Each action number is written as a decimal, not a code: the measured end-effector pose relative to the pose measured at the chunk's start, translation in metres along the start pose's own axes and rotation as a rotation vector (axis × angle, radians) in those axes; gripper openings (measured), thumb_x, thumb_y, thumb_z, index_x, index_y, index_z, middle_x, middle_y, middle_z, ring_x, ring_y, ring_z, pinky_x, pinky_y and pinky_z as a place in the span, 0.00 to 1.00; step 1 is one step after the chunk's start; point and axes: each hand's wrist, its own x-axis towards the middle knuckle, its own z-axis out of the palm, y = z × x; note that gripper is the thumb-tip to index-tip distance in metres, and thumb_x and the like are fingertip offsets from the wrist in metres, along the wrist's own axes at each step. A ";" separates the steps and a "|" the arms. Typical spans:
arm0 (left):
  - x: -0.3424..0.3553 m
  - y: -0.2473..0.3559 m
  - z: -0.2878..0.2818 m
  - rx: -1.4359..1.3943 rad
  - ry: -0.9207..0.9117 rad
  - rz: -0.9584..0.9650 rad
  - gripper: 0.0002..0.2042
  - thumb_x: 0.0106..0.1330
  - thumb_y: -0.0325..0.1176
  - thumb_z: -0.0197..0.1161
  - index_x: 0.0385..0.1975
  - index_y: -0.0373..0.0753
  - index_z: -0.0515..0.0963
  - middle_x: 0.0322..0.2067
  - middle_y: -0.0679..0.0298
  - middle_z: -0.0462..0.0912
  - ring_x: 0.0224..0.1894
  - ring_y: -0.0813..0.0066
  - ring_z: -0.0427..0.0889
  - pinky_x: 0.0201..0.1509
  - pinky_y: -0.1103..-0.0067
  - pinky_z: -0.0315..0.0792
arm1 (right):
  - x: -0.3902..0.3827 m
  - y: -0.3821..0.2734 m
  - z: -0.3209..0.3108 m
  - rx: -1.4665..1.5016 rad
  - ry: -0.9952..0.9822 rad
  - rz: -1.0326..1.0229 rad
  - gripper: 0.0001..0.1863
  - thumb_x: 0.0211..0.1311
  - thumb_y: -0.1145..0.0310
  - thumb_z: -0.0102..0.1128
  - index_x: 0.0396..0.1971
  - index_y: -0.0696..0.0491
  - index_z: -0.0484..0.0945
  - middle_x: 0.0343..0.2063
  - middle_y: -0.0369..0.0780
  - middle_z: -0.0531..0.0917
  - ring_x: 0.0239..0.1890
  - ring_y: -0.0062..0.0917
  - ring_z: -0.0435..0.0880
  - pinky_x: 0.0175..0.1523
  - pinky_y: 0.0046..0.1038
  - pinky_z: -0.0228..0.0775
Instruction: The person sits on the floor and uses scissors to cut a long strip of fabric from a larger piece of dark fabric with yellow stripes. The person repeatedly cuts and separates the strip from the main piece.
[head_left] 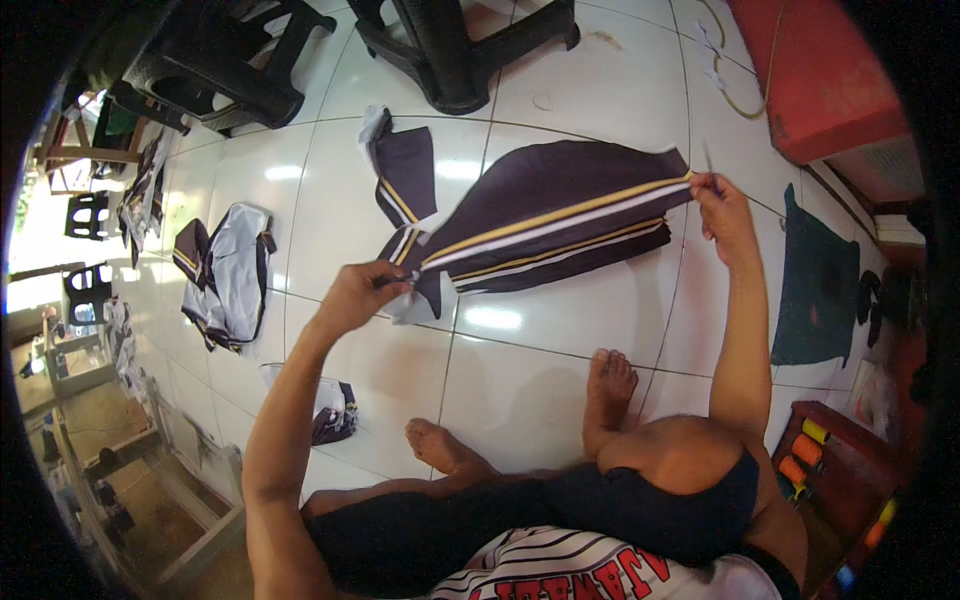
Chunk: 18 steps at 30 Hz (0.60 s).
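Observation:
A dark fabric piece (pixel 550 180) with yellow and white stripes is stretched between my hands, above similar striped layers (pixel 570 260) on the white tiles. My left hand (pixel 365 295) pinches its left end. My right hand (pixel 722 215) grips its right end, and a thin metal point (pixel 708 158), perhaps scissors, sticks up from that hand. A smaller dark striped piece (pixel 405 175) lies beyond my left hand, with white cloth at its edge.
Black plastic stools (pixel 445 50) stand at the back. A bundled striped garment (pixel 225 275) and another cloth (pixel 330 410) lie left. A green mat (pixel 815 280), red cabinet (pixel 780 60) and box of thread spools (pixel 805 450) are right. Metal frames (pixel 200 470) stand lower left.

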 end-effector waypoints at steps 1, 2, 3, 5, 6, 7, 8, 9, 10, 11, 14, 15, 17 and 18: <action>0.005 -0.005 0.013 0.038 -0.001 0.069 0.11 0.63 0.32 0.72 0.40 0.33 0.84 0.30 0.57 0.86 0.29 0.74 0.81 0.36 0.76 0.75 | -0.003 0.017 -0.001 -0.082 0.029 0.015 0.04 0.66 0.69 0.63 0.38 0.51 0.82 0.21 0.29 0.75 0.15 0.11 0.64 0.16 0.20 0.55; 0.008 -0.011 0.027 0.017 0.034 0.162 0.10 0.64 0.33 0.70 0.39 0.33 0.84 0.31 0.53 0.86 0.30 0.64 0.84 0.37 0.72 0.75 | -0.004 0.034 0.000 -0.162 0.056 0.032 0.04 0.66 0.69 0.63 0.38 0.51 0.82 0.21 0.29 0.75 0.15 0.11 0.65 0.16 0.20 0.56; 0.012 -0.017 0.037 0.104 -0.008 0.149 0.10 0.65 0.34 0.69 0.39 0.33 0.84 0.32 0.52 0.86 0.32 0.60 0.84 0.38 0.71 0.76 | -0.005 0.051 0.003 -0.182 0.063 0.045 0.04 0.66 0.69 0.63 0.37 0.51 0.82 0.21 0.29 0.75 0.15 0.12 0.66 0.16 0.20 0.56; 0.020 -0.027 0.053 0.197 -0.125 0.104 0.11 0.67 0.36 0.67 0.41 0.35 0.84 0.33 0.51 0.86 0.37 0.52 0.85 0.42 0.68 0.77 | -0.003 0.080 0.012 -0.328 0.064 0.101 0.06 0.66 0.68 0.64 0.38 0.53 0.82 0.23 0.32 0.80 0.19 0.18 0.73 0.22 0.26 0.63; 0.024 -0.030 0.060 0.201 -0.155 0.098 0.11 0.68 0.36 0.67 0.41 0.35 0.84 0.34 0.51 0.86 0.36 0.55 0.84 0.42 0.68 0.76 | -0.001 0.092 0.017 -0.445 0.058 0.037 0.08 0.65 0.65 0.64 0.39 0.54 0.82 0.26 0.35 0.82 0.24 0.23 0.77 0.29 0.29 0.67; 0.026 -0.032 0.066 0.199 -0.189 0.079 0.11 0.69 0.36 0.66 0.41 0.35 0.84 0.35 0.51 0.86 0.35 0.57 0.84 0.41 0.69 0.76 | -0.001 0.100 0.022 -0.571 0.061 0.007 0.11 0.65 0.63 0.65 0.39 0.54 0.82 0.28 0.39 0.84 0.29 0.29 0.81 0.35 0.31 0.71; 0.027 -0.033 0.071 0.195 -0.233 0.021 0.10 0.69 0.35 0.65 0.41 0.35 0.84 0.36 0.52 0.87 0.33 0.59 0.84 0.40 0.69 0.76 | 0.000 0.103 0.025 -0.717 0.076 0.025 0.13 0.64 0.60 0.65 0.40 0.55 0.83 0.31 0.43 0.87 0.34 0.35 0.85 0.42 0.34 0.75; 0.026 -0.033 0.074 0.181 -0.207 0.029 0.11 0.69 0.37 0.67 0.41 0.35 0.84 0.32 0.54 0.86 0.31 0.64 0.82 0.38 0.70 0.74 | -0.003 0.104 0.026 -0.755 0.093 -0.056 0.15 0.64 0.59 0.66 0.41 0.54 0.82 0.33 0.44 0.87 0.36 0.36 0.85 0.43 0.35 0.76; 0.025 -0.031 0.077 0.162 -0.199 0.042 0.11 0.68 0.38 0.67 0.40 0.35 0.84 0.31 0.54 0.85 0.31 0.66 0.81 0.37 0.70 0.74 | -0.007 0.103 0.029 -0.811 0.124 -0.088 0.16 0.64 0.57 0.66 0.42 0.53 0.82 0.34 0.45 0.86 0.38 0.38 0.86 0.44 0.35 0.76; 0.024 -0.028 0.078 0.147 -0.205 0.015 0.12 0.68 0.39 0.68 0.40 0.36 0.84 0.30 0.55 0.85 0.30 0.68 0.80 0.37 0.71 0.74 | -0.011 0.098 0.033 -0.888 0.163 -0.091 0.17 0.63 0.55 0.66 0.43 0.53 0.82 0.36 0.46 0.86 0.40 0.40 0.86 0.45 0.36 0.77; 0.021 -0.018 0.078 0.157 -0.201 -0.030 0.13 0.67 0.40 0.69 0.39 0.36 0.85 0.29 0.57 0.84 0.29 0.73 0.78 0.36 0.72 0.72 | -0.031 0.073 0.055 -0.982 0.338 -0.327 0.20 0.62 0.55 0.69 0.46 0.54 0.81 0.40 0.44 0.87 0.41 0.39 0.86 0.44 0.37 0.77; 0.020 -0.015 0.076 0.171 -0.199 -0.041 0.13 0.67 0.41 0.70 0.39 0.36 0.85 0.28 0.57 0.83 0.29 0.74 0.77 0.36 0.73 0.72 | -0.038 0.064 0.068 -0.929 0.268 -0.371 0.20 0.62 0.56 0.69 0.47 0.53 0.81 0.40 0.43 0.86 0.41 0.39 0.86 0.44 0.37 0.78; 0.018 -0.010 0.070 0.094 -0.219 -0.086 0.12 0.67 0.41 0.69 0.39 0.37 0.85 0.28 0.58 0.83 0.30 0.75 0.77 0.37 0.73 0.72 | -0.054 0.047 0.096 -0.814 0.164 -0.501 0.21 0.61 0.58 0.70 0.49 0.52 0.80 0.41 0.43 0.86 0.41 0.38 0.86 0.45 0.36 0.78; 0.019 -0.007 0.069 0.054 -0.229 -0.109 0.12 0.68 0.41 0.69 0.39 0.37 0.85 0.28 0.58 0.83 0.30 0.75 0.77 0.37 0.73 0.72 | -0.067 0.041 0.110 -0.725 -0.015 -0.523 0.20 0.59 0.62 0.72 0.48 0.53 0.80 0.39 0.43 0.85 0.42 0.38 0.86 0.45 0.35 0.78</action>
